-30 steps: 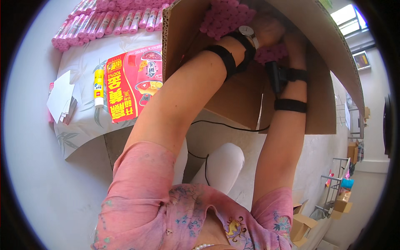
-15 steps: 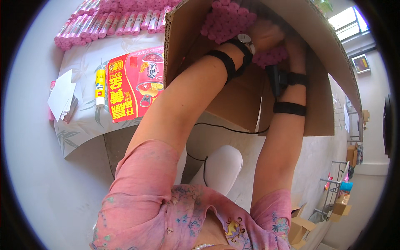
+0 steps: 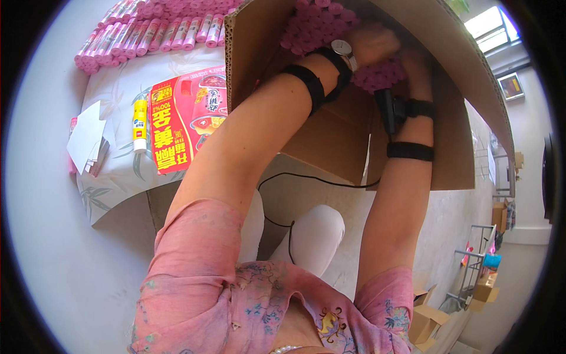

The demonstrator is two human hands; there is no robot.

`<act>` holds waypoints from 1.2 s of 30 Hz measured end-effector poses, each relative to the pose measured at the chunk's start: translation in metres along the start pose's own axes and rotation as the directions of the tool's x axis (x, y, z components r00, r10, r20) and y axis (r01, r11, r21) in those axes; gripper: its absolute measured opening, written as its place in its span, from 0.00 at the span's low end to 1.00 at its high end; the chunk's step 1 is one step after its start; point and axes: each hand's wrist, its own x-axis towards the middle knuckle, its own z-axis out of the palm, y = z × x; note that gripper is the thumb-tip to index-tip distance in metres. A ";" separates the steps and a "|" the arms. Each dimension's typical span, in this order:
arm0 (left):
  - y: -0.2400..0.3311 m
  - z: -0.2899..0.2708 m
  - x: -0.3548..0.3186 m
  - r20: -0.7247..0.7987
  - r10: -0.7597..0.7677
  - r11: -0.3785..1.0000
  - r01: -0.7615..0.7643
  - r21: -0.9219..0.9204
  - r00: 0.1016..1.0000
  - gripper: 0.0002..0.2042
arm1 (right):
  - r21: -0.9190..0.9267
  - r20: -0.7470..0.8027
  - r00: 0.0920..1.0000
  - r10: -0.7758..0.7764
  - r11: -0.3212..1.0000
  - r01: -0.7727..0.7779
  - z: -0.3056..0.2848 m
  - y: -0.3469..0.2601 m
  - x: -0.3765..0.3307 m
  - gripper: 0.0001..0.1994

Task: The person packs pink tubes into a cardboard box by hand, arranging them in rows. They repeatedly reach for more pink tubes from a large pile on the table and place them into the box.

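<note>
Evidently packing: both hands, left hand point(image 3: 371, 44) and right hand point(image 3: 415, 65), press among pink rolls point(image 3: 318, 29) inside the cardboard box point(image 3: 330, 141) at twelve o'clock; fingers blurred, grip unclear. Next, probably seat rolls evenly.

Pink rolls point(image 3: 321, 26) lie packed on their sides, stacked inside the open cardboard box point(image 3: 330, 138)

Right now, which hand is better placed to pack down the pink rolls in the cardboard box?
Probably the left hand: it rests on the pink rolls inside the cardboard box. The right hand sits at the pile's edge, mostly shadowed.
</note>
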 end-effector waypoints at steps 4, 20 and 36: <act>-0.010 -0.020 0.005 0.095 0.004 0.998 -0.010 0.060 0.995 0.04 | 0.063 -0.084 0.996 -0.024 0.998 0.030 -0.009 -0.019 0.004 0.22; 0.022 -0.064 0.057 0.560 -0.478 0.870 0.454 0.193 0.677 0.13 | 0.126 -0.017 1.000 -0.017 0.992 0.019 -0.006 -0.021 0.021 0.19; -0.038 -0.104 0.052 0.132 -0.484 0.805 0.381 0.454 0.865 0.13 | 0.247 0.037 0.998 0.047 0.968 -0.055 -0.005 -0.030 0.011 0.17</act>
